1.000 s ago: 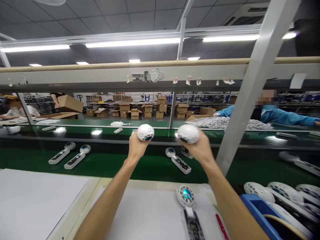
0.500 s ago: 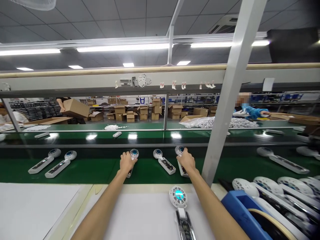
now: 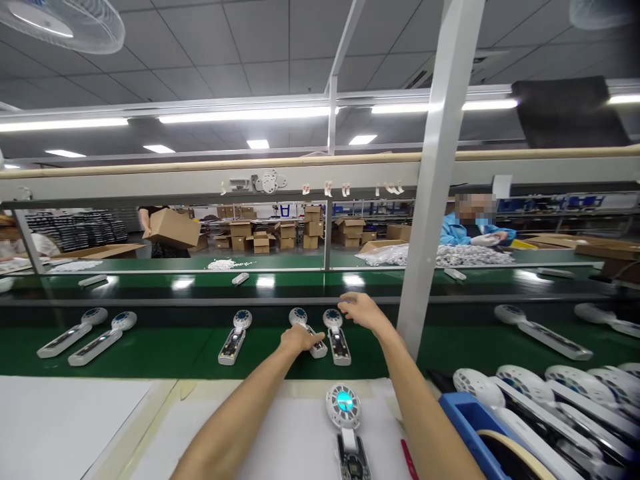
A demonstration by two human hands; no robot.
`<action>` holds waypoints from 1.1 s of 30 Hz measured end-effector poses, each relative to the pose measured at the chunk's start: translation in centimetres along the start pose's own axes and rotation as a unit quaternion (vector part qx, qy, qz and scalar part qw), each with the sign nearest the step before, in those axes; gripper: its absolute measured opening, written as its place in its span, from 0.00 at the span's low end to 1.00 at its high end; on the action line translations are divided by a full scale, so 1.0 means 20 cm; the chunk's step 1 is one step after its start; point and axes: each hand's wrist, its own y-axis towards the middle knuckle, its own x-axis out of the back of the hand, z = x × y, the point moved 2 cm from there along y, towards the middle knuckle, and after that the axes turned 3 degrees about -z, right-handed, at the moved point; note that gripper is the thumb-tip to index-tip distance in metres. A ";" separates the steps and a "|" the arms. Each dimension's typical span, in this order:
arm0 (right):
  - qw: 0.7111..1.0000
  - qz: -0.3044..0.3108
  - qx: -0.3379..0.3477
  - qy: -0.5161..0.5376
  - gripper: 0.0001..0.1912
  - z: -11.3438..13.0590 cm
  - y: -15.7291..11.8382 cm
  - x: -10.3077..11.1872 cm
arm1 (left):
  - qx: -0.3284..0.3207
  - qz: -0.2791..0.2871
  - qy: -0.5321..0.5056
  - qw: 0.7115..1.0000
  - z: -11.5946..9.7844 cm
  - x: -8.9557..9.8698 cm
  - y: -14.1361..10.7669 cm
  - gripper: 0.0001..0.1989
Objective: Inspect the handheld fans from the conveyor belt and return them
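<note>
Shows nearest, on a white sheet (image 3: 300, 427), a lit device (image 3: 347, 437) with a round, slotted white head glowing cyan at the centre and dark circuitry bare in the handle. Shows beside it a red tool (image 3: 408, 460), and farther right a blue bin (image 3: 465, 417) close to a row of white devices (image 3: 530, 387). Has next, on the green belt (image 3: 175, 347), a slanted device (image 3: 318, 348) partly covered by the left hand (image 3: 299, 338); cannot tell whether grasped or only touched. Has just right of it a straighter device (image 3: 338, 340), blue-centred head pointing away, with the right hand (image 3: 361, 311) beside that head, loose-fingered and holding nothing. Bears on the grey rail (image 3: 200, 183) red-marked tags (image 3: 327, 189), too small to read. Shows beyond a heap of white parts (image 3: 470, 255), a co-worker's blue sleeve (image 3: 451, 230) and brown cartons (image 3: 263, 241).
</note>
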 end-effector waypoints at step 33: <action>0.876 0.135 0.325 0.329 0.35 0.64 -0.71 0.06 | -0.324 0.134 -0.468 0.812 -0.35 0.55 -1.07 0.39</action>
